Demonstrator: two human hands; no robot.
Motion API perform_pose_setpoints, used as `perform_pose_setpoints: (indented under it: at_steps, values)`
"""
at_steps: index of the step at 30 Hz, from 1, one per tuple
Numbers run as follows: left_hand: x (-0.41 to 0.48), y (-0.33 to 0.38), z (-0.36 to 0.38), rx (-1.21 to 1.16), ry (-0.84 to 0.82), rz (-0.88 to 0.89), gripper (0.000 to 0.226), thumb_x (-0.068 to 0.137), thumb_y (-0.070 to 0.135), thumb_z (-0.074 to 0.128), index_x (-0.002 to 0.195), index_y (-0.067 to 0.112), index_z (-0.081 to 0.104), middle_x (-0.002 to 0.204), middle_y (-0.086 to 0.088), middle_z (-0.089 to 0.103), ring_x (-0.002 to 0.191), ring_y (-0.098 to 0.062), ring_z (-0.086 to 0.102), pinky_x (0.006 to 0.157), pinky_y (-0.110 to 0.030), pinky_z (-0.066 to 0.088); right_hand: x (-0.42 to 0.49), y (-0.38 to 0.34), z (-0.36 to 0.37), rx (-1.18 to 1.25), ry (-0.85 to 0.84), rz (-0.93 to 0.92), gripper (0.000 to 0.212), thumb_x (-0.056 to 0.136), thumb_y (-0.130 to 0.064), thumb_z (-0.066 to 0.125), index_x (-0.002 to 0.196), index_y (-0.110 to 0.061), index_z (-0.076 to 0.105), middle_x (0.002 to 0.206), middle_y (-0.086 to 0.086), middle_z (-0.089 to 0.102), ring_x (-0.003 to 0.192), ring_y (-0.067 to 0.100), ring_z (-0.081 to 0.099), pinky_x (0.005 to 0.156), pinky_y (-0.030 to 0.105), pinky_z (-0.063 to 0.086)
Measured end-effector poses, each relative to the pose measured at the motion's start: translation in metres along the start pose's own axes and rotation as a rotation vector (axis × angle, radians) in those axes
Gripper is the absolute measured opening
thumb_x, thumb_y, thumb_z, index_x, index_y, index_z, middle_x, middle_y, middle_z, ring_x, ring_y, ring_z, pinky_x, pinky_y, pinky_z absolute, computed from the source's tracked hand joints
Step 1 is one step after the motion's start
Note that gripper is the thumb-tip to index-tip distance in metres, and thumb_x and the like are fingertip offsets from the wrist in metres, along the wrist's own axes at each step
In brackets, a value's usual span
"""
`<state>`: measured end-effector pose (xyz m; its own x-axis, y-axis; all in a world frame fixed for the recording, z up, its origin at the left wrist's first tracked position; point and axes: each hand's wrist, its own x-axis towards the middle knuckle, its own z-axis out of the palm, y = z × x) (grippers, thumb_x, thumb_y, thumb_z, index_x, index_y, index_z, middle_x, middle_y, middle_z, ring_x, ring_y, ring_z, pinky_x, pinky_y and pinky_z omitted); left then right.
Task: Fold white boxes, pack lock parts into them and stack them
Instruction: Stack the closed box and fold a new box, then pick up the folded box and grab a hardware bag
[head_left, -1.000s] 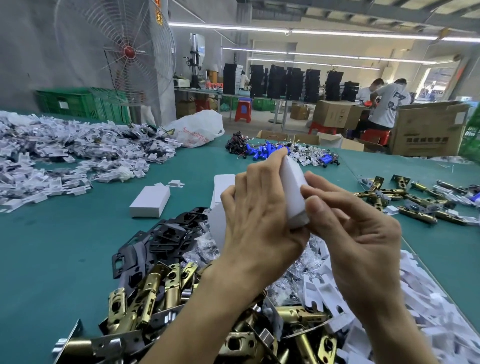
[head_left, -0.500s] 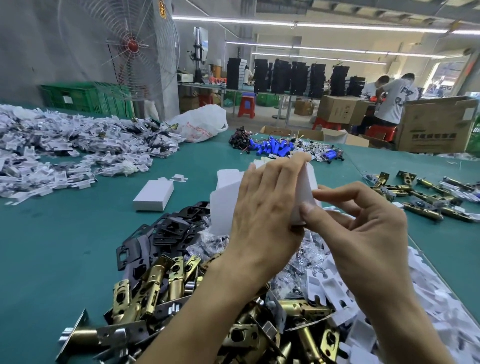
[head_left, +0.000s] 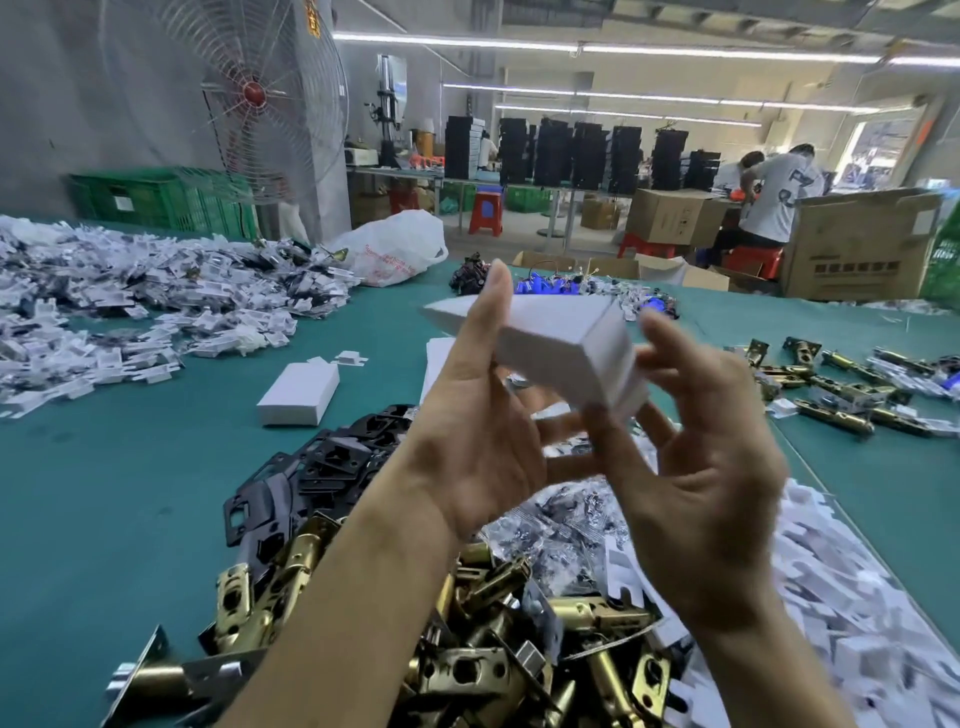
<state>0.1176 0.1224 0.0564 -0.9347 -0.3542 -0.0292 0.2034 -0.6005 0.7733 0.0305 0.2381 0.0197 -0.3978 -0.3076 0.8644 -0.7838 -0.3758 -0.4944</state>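
1. Green worktop (head_left: 104, 493) carries a latch pile (head_left: 478, 660).
2. Left hand (head_left: 483, 431), above the pile, grips a white box (head_left: 561, 343), thumb upright.
3. Right hand (head_left: 711, 467), fingers spread, thumb touching the box's end.
4. Second box (head_left: 298, 395) lies left of the pile.

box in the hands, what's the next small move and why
Probably lower the right hand to the brass latches and take one to load. The left hand grips the box, its near end looks closed, a flap at the far end seems open, and the right hand's fingers are loose. Whether the box is already filled is hidden.
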Motion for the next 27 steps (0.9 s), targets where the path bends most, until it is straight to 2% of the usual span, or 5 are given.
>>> perform_pose_setpoints:
  at_steps: [8,12,17,20,27]
  values:
    - [0.006,0.006,-0.010,0.080,0.387,0.383,0.083,0.048,0.038,0.081,0.125,0.029,0.049,0.090,0.008,0.072,0.070,-0.008,0.073,0.065,-0.044,0.060,-0.007,0.009,-0.002,-0.418,-0.542,0.350,0.019,0.089,-0.039,0.068,0.107,-0.041,0.068,0.079,-0.014,0.066,0.078,-0.003,0.060,0.068,0.013,0.044]
    - [0.011,0.007,-0.017,0.159,0.444,0.587,0.074,0.054,0.026,0.086,0.113,0.038,0.043,0.087,0.023,0.071,0.080,-0.004,0.071,0.084,-0.054,0.058,-0.013,0.006,0.005,-0.470,-0.844,0.572,0.033,0.090,-0.058,0.055,0.095,-0.029,0.071,0.067,-0.007,0.064,0.062,-0.001,0.058,0.054,0.018,0.040]
    - [0.014,0.011,-0.024,0.182,0.552,0.731,0.063,0.071,0.009,0.086,0.108,0.037,0.044,0.087,0.023,0.070,0.078,-0.002,0.068,0.082,-0.043,0.057,-0.024,-0.002,0.020,-0.584,-0.900,0.496,0.039,0.091,-0.062,0.051,0.112,-0.033,0.065,0.092,-0.014,0.056,0.089,0.003,0.055,0.079,0.030,0.048]
    - [0.013,0.015,-0.025,0.248,0.598,0.758,0.063,0.063,0.014,0.085,0.107,0.033,0.044,0.091,0.015,0.067,0.070,0.003,0.064,0.070,-0.033,0.053,-0.026,-0.010,0.030,-0.542,-0.943,0.383,0.039,0.091,-0.033,0.052,0.129,-0.044,0.053,0.109,-0.014,0.048,0.114,0.007,0.044,0.096,0.029,0.039]
    - [0.010,0.018,-0.024,0.331,0.558,0.746,0.062,0.061,0.035,0.076,0.109,0.031,0.038,0.090,0.012,0.058,0.061,0.011,0.056,0.054,-0.019,0.046,-0.008,-0.009,0.059,-0.515,-1.228,0.330,0.066,0.078,-0.007,0.052,0.136,-0.040,0.053,0.135,-0.007,0.056,0.126,0.016,0.049,0.103,0.036,0.044]
